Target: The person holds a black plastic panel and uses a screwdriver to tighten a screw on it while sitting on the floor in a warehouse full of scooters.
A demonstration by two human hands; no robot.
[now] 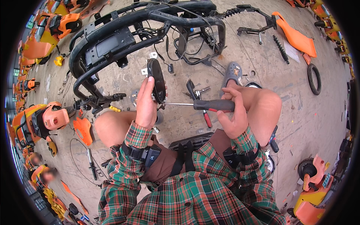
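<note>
My left hand [146,103] is closed round a long black oval part [157,80] with a smooth, dark face, held upright over my lap. Pale metal tabs [144,71] show beside its upper end. In my right hand [237,112] lies a screwdriver [213,105] with a black and red handle, gripped from the right. The shaft points left, and its tip meets or nearly meets the lower end of the oval part. The fastener there is too small to make out.
A black tubular vehicle frame [112,48] with loose cables stands ahead. Tools with a red handle [207,119] lie between my knees. An orange panel [296,37], a tyre [314,78] and a spring [281,49] lie far right. Orange vehicles [37,120] line the left side.
</note>
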